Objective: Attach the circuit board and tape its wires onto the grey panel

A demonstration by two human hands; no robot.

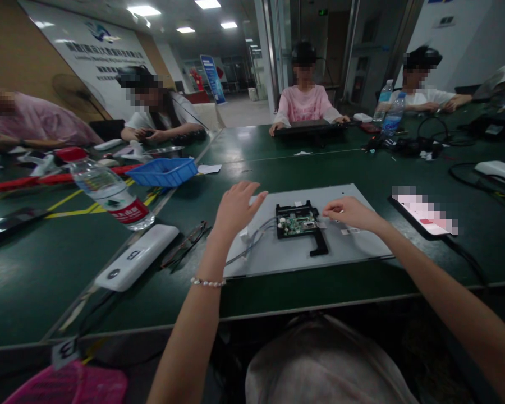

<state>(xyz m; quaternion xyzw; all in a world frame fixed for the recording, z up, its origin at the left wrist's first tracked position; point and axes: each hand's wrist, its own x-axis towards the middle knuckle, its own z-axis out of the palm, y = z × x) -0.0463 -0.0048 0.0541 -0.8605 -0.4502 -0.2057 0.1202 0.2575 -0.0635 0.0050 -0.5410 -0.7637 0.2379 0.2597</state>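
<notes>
A grey panel (261,262) lies on the green table in front of me. On it sits a black bracket (318,244) with a green circuit board (297,225). Grey cables (256,234) run from the board's left side toward the panel's lower left edge. My left hand (239,209) is over the panel's upper left part, fingers apart, holding nothing. Just right of the board, my right hand (348,213) has its thumb and fingertips pressed together; whatever is between them is too small to name. A small clear label (350,231) lies beneath that hand.
To the left stand a water bottle (109,193), a blue tray (164,171), a white power bank (138,257) and glasses (186,244). A phone (424,215) with a cable lies at the right. A pink basket (73,384) is below the table edge. Several people sit around the table.
</notes>
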